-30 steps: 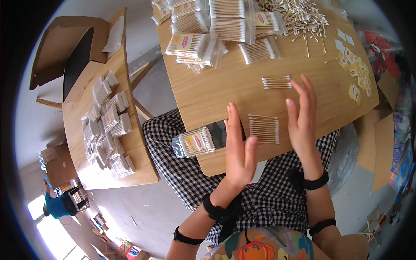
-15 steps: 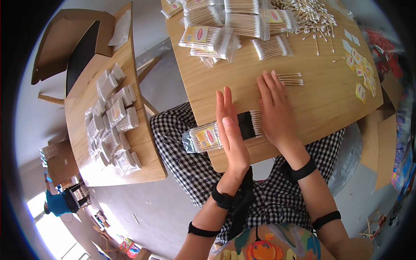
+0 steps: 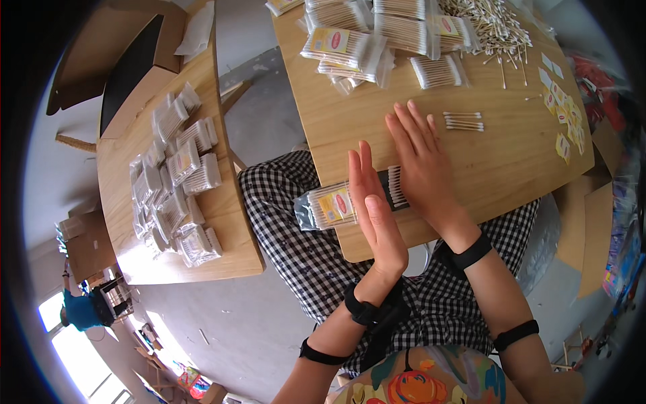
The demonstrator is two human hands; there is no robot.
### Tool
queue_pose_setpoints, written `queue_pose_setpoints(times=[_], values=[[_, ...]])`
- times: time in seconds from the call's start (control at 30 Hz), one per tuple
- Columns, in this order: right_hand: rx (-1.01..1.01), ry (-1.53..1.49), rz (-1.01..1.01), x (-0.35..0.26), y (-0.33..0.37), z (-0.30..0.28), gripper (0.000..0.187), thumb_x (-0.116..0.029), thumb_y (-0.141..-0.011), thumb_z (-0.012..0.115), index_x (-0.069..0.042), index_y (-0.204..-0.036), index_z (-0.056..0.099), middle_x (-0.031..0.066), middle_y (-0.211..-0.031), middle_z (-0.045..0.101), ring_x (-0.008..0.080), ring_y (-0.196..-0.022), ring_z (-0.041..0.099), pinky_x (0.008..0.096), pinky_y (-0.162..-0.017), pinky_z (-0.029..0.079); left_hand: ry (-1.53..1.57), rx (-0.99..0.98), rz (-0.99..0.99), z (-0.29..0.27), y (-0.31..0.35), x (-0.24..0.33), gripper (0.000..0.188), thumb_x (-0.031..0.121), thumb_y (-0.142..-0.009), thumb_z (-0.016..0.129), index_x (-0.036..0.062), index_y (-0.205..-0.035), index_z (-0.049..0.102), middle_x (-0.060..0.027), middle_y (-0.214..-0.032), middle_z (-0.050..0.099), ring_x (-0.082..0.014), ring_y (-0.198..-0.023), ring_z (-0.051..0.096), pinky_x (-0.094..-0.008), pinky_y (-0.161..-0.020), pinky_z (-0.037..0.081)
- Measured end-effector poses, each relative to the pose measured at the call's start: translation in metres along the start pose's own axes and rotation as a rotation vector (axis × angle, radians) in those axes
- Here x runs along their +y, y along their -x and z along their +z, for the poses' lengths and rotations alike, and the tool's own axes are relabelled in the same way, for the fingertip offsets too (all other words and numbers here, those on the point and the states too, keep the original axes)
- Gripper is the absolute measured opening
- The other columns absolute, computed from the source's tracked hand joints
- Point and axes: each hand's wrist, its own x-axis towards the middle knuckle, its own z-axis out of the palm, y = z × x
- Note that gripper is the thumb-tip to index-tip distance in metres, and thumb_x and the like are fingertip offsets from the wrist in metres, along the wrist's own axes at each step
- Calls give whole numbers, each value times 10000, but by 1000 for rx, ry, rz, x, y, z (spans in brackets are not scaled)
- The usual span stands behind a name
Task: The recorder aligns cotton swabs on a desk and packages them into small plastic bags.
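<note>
My left hand (image 3: 372, 205) stands on edge, fingers straight and together, against a row of cotton swabs (image 3: 394, 186) lying on the near edge of the wooden table (image 3: 511, 161). My right hand (image 3: 420, 158) lies flat, palm down, over the same row from the right. A clear bag of swabs with a yellow and red label (image 3: 327, 206) sticks out over the table edge, just left of my left hand. A few loose swabs (image 3: 463, 121) lie beyond my right fingertips.
Filled swab bags (image 3: 377, 34), a heap of loose swabs (image 3: 488, 20) and small yellow labels (image 3: 562, 114) cover the far side of the table. A second wooden table (image 3: 222, 222) at my left carries several packed bags (image 3: 176, 180). Cardboard boxes (image 3: 595, 229) stand at right.
Both hands have drawn closer together and nearer the table edge, squeezing the row of swabs toward the bag. The view has also shifted.
</note>
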Motion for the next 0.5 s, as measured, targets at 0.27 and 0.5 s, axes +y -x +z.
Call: queue_pose_setpoints(times=[0.27, 0.5], values=[[11, -44, 0, -3, 0, 2, 486, -42, -936, 483, 10, -1419, 500, 178, -1519, 469, 312, -1478, 360, 485, -1222, 291, 8, -99, -19, 1, 3, -7, 859, 612, -1045, 342, 5, -1607, 115, -218, -1665, 173, -301, -1560, 129, -431, -1265, 72], [6, -60, -28, -5, -2, 4, 490, -67, -940, 499, 8, -1424, 497, 176, -1522, 465, 314, -1475, 361, 479, -1220, 296, 100, -69, 0, -7, -3, -15, 821, 602, -1054, 321, 9, -1599, 164, -209, -1658, 204, -284, -1559, 141, -421, -1271, 88]])
